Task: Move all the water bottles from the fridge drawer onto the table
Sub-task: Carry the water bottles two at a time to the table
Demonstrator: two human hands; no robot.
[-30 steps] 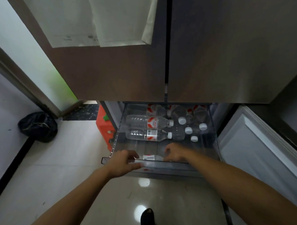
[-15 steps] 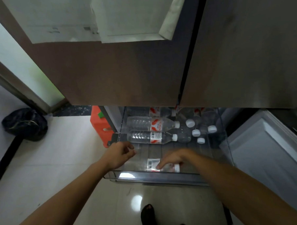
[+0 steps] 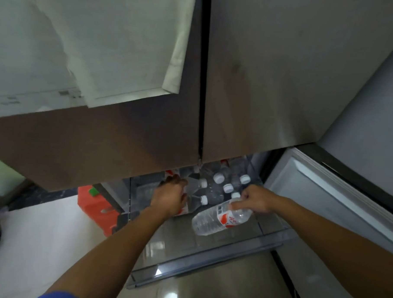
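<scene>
Fingers [image 3: 242, 204] of the right grip [image 3: 254, 199] are clamped round the neck end of the held bottle [image 3: 219, 218], and there it hangs, tilted, base swinging down and to the left of that grip, clear above the front half of the drawer [image 3: 197, 260]. Just beyond the right grip are the standing bottles [image 3: 227, 188], white caps up, bunched in the drawer's far right corner. Across to the left, the left grip [image 3: 169, 198] is down on the lying bottles [image 3: 203, 200], back of it to the camera, fingers curved over the top of them. Whether it is truly grasping one, I cannot tell. Their white caps point toward the right grip, and red labels peep out round the left one. Above both grips, the fridge doors [image 3: 146, 142] are closed, with paper sheets [image 3: 116, 44] on the left-hand door. Left of the left grip, an orange container [image 3: 96, 209] sits on the pale floor [image 3: 40, 243]. Right of the right grip, a lower door [image 3: 324, 199] stands swung open.
</scene>
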